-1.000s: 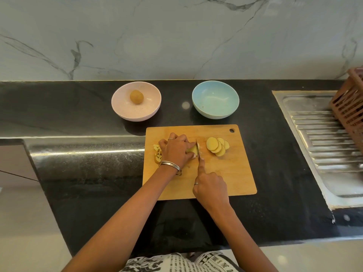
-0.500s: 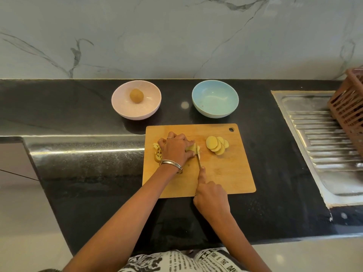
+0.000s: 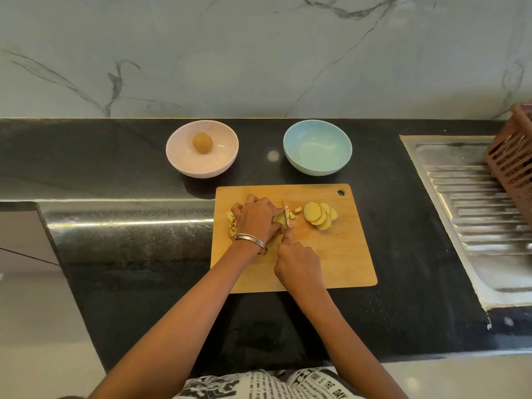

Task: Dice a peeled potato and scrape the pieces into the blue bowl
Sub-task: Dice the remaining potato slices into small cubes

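Observation:
On the wooden cutting board [image 3: 339, 254], my left hand [image 3: 256, 218] presses down on a stack of potato slices [image 3: 278, 218], mostly hidden under the fingers. My right hand [image 3: 298, 262] grips a knife [image 3: 284, 216], forefinger along its spine, blade edge-on beside my left fingertips. Small cut potato pieces [image 3: 295, 211] lie just right of the blade. Further diced pieces [image 3: 231, 223] sit left of my left hand. A fan of round potato slices [image 3: 319, 216] rests to the right. The blue bowl [image 3: 317, 146] stands behind the board, with nothing in it.
A pink bowl [image 3: 201, 148] holding one unpeeled potato [image 3: 202, 142] stands left of the blue bowl on the black counter [image 3: 115, 168]. A steel sink drainboard [image 3: 475, 203] and a brown plastic basket [image 3: 512, 156] are at the right. A marble wall rises behind.
The knife has come forward through the stack, and a few freshly cut pieces now lie right of the blade. My left hand stays on the potato.

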